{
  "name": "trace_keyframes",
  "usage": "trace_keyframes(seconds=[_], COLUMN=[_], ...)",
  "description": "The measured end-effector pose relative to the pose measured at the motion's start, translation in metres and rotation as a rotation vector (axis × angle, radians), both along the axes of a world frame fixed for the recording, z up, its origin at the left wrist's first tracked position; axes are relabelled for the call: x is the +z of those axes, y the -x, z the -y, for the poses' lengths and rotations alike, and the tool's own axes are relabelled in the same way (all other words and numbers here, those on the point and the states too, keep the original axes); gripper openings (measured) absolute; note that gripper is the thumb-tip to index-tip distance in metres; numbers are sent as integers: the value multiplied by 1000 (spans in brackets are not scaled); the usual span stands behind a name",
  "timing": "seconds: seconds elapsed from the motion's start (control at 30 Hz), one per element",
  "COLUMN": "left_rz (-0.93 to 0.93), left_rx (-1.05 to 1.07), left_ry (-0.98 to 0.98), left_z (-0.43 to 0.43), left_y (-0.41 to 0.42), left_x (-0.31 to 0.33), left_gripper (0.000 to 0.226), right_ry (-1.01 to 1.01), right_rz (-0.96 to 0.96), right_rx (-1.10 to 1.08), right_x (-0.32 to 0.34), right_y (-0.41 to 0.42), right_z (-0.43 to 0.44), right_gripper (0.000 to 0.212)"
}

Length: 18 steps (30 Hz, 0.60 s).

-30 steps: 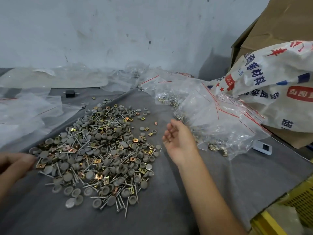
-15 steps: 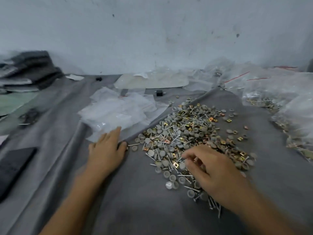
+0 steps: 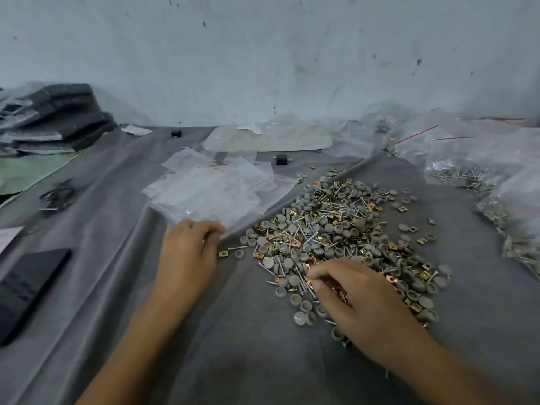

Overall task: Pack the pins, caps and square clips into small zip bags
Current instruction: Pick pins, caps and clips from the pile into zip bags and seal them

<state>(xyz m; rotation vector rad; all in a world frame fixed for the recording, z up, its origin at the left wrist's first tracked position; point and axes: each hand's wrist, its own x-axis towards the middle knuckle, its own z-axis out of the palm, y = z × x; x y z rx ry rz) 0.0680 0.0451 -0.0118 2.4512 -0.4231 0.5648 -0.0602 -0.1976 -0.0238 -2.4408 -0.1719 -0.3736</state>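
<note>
Bagging step, head view. The right hand (image 3: 359,299), lower centre-right of the frame, is curling thumb and fingertips into the near edge of the mixed pile (image 3: 344,229) of pins, caps and square clips, pinching small parts; which piece is too blurred to tell. The left hand (image 3: 187,249), centre frame, is resting curled fingers on the near edge of the empty zip bags (image 3: 210,191); whether one bag is actually nipped cannot be told. Judged good practice: peeling off a single bag and lifting pins by the shaft, since the parts are interlocking. Filled bags (image 3: 482,171) are lying along the right edge, a flat black device (image 3: 29,287) at lower left, folded dark fabric (image 3: 58,118) at upper left. Ridges in the grey cloth (image 3: 248,361) are likely letting caps roll.
</note>
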Motion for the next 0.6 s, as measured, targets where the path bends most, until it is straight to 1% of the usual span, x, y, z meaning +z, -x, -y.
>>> trace_keyframes(seconds=[0.03,0.07,0.17,0.2,0.27,0.33,0.43,0.47,0.53,0.6], left_rz=[24,51,141,159,168,151,141,135,104,27], left_rx=[-55,-113,-278,-326,-413,-473,-465,-451,-426,-414], left_ry=[50,90,121,111,105,99,75,57,10,-37], left_z=[5,11,26,30,34,33,31,30,29,31], left_y=[9,18,42,47,51,52,51,51,51,52], left_x=[3,6,9,8,6,7,7,7,6,4], left_gripper=[14,12,11,12,13,14,20,22,28,39], right_ry=[-125,-310,-966,-1116,-1292,-1372,-1370,-1354,-1311,-1250], right_rz=[-22,-75,-307,-365,-420,-405,-359,-342,-309,-290], right_rx=[-10,-21,-57,-90,-162,-192,-200,-202,-193,-171], right_x=[1,3,13,16,21,22,21,21,19,17], right_y=[-1,-2,-7,-9,-11,-13,-12,-12,-11,-10], right_z=[-3,-6,-11,-9,-5,-3,2,2,2,0], right_gripper=[14,19,54,63,70,67,60,54,37,21])
